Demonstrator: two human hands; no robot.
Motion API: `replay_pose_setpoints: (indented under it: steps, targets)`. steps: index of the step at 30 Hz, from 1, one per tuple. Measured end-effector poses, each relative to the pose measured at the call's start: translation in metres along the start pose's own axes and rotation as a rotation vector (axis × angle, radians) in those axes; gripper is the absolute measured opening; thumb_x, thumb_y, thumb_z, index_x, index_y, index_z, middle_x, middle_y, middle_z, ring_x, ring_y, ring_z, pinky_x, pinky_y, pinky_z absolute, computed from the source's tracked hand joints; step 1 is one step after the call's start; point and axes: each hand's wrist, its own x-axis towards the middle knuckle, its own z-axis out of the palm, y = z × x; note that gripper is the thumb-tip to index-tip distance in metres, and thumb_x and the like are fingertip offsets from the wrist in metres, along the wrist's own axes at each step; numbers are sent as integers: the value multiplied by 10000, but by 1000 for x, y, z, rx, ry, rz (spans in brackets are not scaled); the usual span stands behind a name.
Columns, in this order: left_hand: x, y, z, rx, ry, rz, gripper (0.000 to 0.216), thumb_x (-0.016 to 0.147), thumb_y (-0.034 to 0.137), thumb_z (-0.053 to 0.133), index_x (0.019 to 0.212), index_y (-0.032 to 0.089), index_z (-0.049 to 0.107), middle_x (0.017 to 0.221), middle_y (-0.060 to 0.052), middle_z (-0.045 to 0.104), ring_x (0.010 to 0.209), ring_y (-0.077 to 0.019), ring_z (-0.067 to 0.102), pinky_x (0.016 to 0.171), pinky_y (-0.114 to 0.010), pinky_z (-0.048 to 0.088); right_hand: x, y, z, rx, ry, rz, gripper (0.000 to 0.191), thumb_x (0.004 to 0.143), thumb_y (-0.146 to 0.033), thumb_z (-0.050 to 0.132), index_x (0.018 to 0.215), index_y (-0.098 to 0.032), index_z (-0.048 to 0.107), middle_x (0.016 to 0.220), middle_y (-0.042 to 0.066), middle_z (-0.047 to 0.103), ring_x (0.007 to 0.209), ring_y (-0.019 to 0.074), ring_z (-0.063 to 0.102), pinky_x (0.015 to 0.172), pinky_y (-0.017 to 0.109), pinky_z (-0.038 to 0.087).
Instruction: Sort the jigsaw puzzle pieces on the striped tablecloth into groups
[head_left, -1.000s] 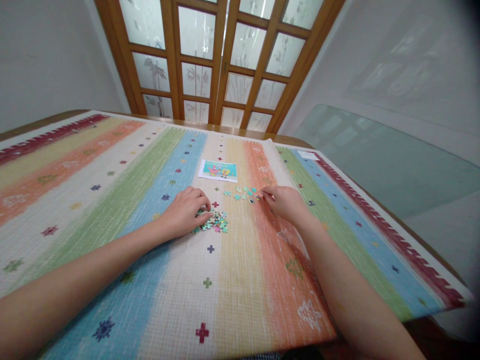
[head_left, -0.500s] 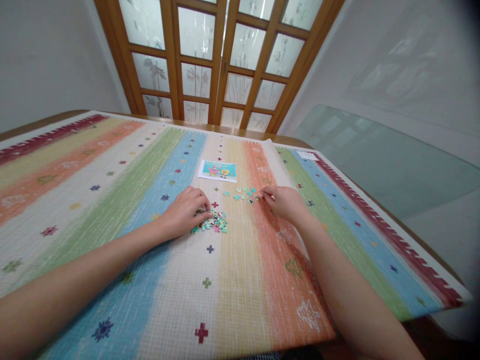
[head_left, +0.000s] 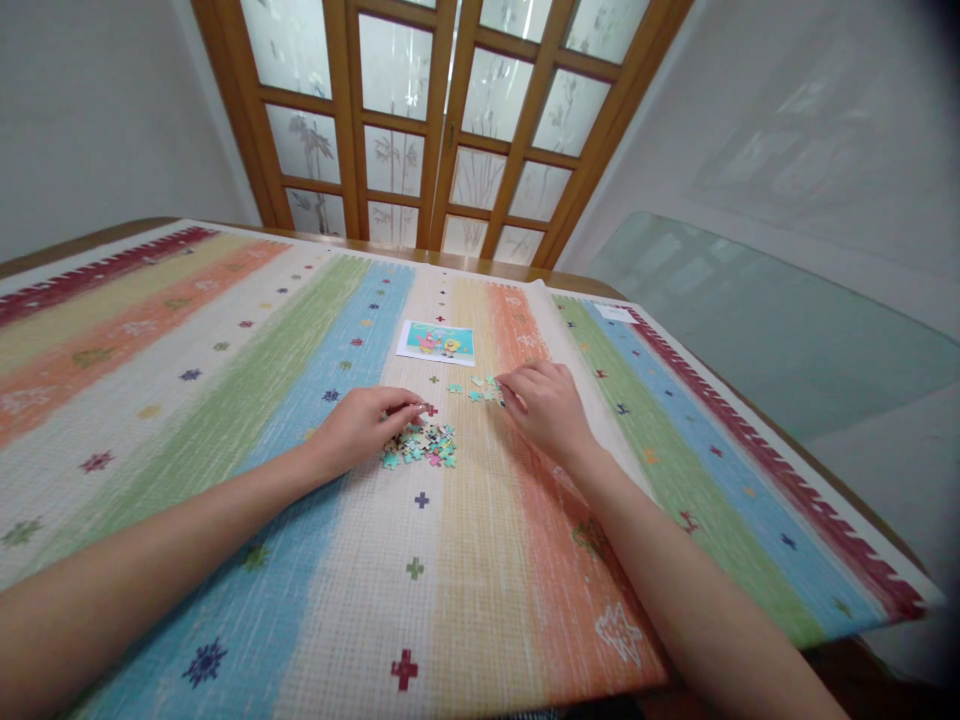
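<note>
Puzzle pieces, small flat cardboard ones in teal, pink and white (head_left: 421,445), lie in a loose heap on the striped woven cloth (head_left: 225,420) covering the table; the heap's long axis runs left to right. The left hand (head_left: 360,425) rests at the heap's left edge, fingers curled, thumb and forefinger pinched at its far side; what they hold is too small to tell. The right hand (head_left: 546,405) lies palm down, fingers bent onto a thin scattered row of teal pieces (head_left: 472,386) beyond the heap. Farther off lies a glossy rectangular cartoon picture card (head_left: 436,342), long side crosswise.
</note>
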Motion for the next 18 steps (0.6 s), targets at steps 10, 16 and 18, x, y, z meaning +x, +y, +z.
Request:
replay_pose_setpoints:
  steps: [10, 16, 18]
  targets:
    - [-3, -4, 6, 111, -53, 206, 272, 1012, 296, 480, 1096, 198, 720, 1012, -61, 768, 940, -207, 697, 856, -328, 511, -3, -61, 13, 413, -20, -206, 261, 1035, -337, 522, 1165, -202, 704, 1011, 69, 756, 1007, 228, 609, 908, 386, 384]
    - [-4, 1, 6, 171, -78, 194, 295, 1022, 363, 489, 928, 197, 714, 871, -44, 735, 823, -194, 667, 772, -307, 486, -3, -66, 9, 511, 27, -184, 238, 1030, -329, 525, 997, -216, 731, 922, 56, 757, 939, 214, 624, 872, 375, 401]
    - [-4, 2, 5, 180, -70, 193, 317, 1026, 381, 480, 890, 198, 701, 828, -37, 714, 788, -185, 649, 745, -296, 471, -3, -68, 10, 584, 28, -167, 231, 1028, -328, 528, 994, -220, 728, 929, 55, 756, 926, 204, 635, 863, 367, 417]
